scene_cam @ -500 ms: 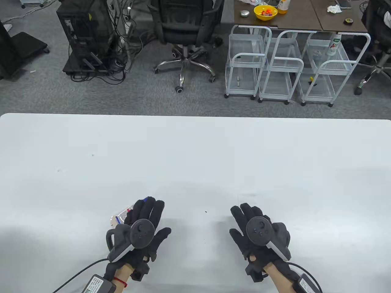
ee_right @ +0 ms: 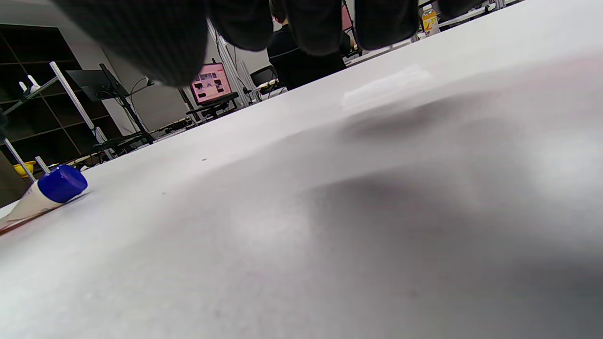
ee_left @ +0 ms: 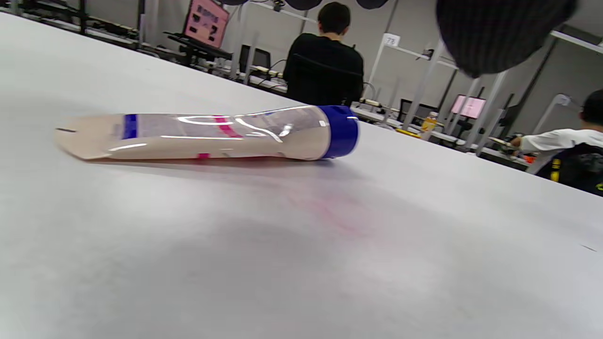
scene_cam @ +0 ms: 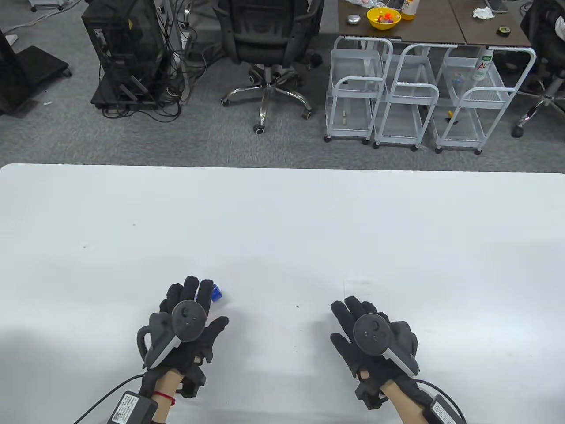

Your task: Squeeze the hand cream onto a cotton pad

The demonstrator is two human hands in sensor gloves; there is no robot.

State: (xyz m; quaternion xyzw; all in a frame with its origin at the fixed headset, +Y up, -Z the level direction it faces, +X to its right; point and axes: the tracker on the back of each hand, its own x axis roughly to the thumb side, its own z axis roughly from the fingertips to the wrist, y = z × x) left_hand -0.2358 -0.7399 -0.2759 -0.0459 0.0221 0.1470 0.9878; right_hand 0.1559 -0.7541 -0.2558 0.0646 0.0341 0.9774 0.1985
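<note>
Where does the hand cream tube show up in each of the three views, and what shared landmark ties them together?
Table view: only the blue cap of the hand cream tube peeks out past the left hand, lower left of centre.
Left wrist view: the whole tube lies flat on the white table, upper left, cap pointing right.
Right wrist view: cap end at the far left edge.
Shared landmark: the blue cap.
</note>
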